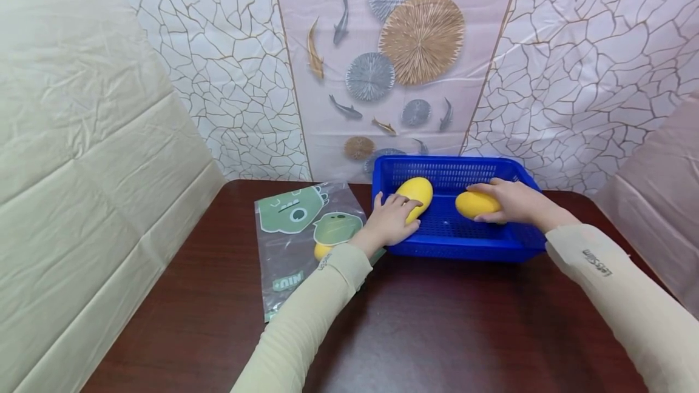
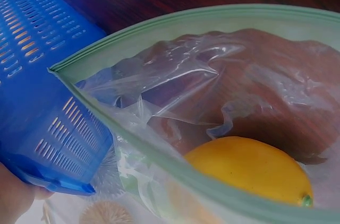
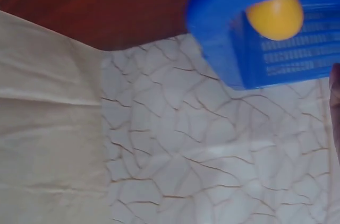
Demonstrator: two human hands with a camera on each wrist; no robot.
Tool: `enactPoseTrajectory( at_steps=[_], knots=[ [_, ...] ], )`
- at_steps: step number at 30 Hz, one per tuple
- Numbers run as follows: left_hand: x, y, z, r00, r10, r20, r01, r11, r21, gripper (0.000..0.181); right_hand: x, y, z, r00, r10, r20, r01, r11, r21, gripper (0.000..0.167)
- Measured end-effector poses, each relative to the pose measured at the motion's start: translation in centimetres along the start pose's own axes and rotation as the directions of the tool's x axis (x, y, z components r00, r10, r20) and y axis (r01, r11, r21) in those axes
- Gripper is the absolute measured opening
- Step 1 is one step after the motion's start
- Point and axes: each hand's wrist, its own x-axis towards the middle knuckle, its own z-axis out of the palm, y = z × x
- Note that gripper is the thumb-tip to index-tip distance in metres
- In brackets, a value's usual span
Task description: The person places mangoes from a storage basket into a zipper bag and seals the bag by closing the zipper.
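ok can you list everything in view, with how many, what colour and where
dark glossy wooden table: 1, reddish brown, beneath everything
slotted rectangular plastic basket: 1, blue, towards the table's back right
clear plastic bag with cartoon prints: 1, clear and green, on the table left of the basket
smooth oval fruits: 3, yellow, one in the bag, two within the basket's outline
fish-and-disc patterned backdrop: 1, white and pinkish, behind the table
creased cloth: 1, cream, left side
plain side cloth: 1, pinkish, right side
long sleeves: 2, cream, on both arms
left hand: 1, on the basket's left fruit
right hand: 1, gripping the right fruit
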Motion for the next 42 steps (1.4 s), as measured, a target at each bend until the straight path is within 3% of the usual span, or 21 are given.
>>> enactPoseTrajectory(
  at_steps=[7, 16, 23, 32, 36, 42],
  knots=[
    [0.2, 0.2, -0.1, 1.000, 0.002, 0.001, -0.002, 1.000, -0.012, 0.041, 0.3, -2.5, -0.4, 0.999, -0.010, -0.031, 0.014, 0.995, 0.104, 0.069],
    [0.3, 0.0, -0.1, 1.000, 0.010, 0.002, -0.010, 1.000, -0.022, 0.041, 0.2, -3.1, -1.0, 0.998, -0.037, -0.050, 0.046, 0.982, 0.184, 0.064],
    [-0.2, -0.4, -0.4, 0.997, 0.008, -0.083, -0.016, 0.995, -0.099, 0.036, -0.3, -3.3, -1.6, 0.999, -0.033, -0.041, 0.040, 0.984, 0.173, 0.066],
    [-0.3, -0.9, -0.9, 0.991, 0.068, -0.112, -0.072, 0.997, -0.034, 0.036, -1.0, -3.8, -2.0, 0.997, -0.027, -0.068, 0.034, 0.994, 0.104, 0.067],
    [-0.6, -1.0, -1.0, 0.989, 0.095, -0.110, -0.099, 0.995, -0.028, 0.036, -1.4, -3.9, -2.1, 0.999, 0.011, -0.048, -0.005, 0.993, 0.116, 0.063],
    [-1.9, -1.4, -1.2, 0.981, 0.132, -0.139, -0.134, 0.991, -0.003, 0.036, -1.9, -4.3, -1.8, 0.998, 0.014, -0.066, -0.005, 0.993, 0.122, 0.058]
  ],
)
